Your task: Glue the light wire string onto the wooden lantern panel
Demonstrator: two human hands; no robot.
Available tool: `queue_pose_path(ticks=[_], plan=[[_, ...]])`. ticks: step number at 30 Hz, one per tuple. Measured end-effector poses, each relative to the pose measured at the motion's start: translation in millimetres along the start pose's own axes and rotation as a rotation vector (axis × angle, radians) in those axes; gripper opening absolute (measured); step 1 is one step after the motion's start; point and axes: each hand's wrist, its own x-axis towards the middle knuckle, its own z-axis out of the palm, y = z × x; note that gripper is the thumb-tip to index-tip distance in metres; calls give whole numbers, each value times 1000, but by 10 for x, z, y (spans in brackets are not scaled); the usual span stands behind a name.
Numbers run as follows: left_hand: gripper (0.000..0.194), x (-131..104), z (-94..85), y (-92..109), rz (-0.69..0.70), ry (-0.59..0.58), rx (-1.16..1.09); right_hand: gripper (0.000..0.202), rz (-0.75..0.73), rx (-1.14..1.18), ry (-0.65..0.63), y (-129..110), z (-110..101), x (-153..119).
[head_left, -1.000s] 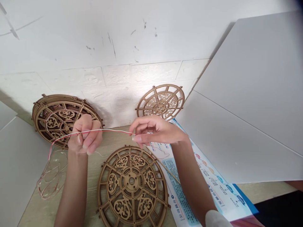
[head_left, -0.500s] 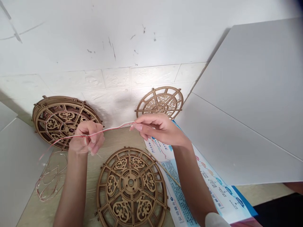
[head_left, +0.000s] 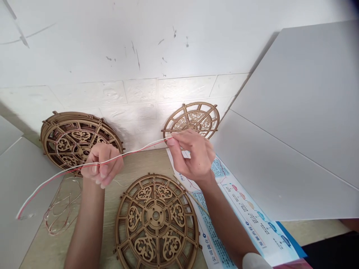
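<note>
A red and white wire pair (head_left: 140,150) is stretched between my two hands above the table. My left hand (head_left: 102,164) is closed around it, and a length of the wire droops out to the left, ending near the grey panel. Thumb and index finger of my right hand (head_left: 193,153) pinch the other end, higher up. Below lies a round bronze openwork disc (head_left: 155,216) with scroll patterns, apparently on another one. Behind my left hand leans a stack of similar discs (head_left: 75,140), and a single disc (head_left: 196,116) stands behind my right hand.
A tangle of thin wire (head_left: 61,213) lies on the table at left. Printed sheets (head_left: 244,209) spread under my right forearm, with a thin stick (head_left: 199,203) at their edge. White wall (head_left: 112,93) rises behind; grey panels (head_left: 294,130) stand at right.
My right hand has moved right and slightly up and turned, still pinching the wire. More wire now extends to the left past my left hand, in a drooping arc.
</note>
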Motion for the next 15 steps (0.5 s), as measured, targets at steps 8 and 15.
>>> queue_pose_path(ticks=[8,15], plan=[[13,88,-65,40,-44,-317,-88,9,399,575,-349,-54,-105,155],[31,110,24,240,-91,-207,-129,15,883,1397,-926,-21,-163,214]])
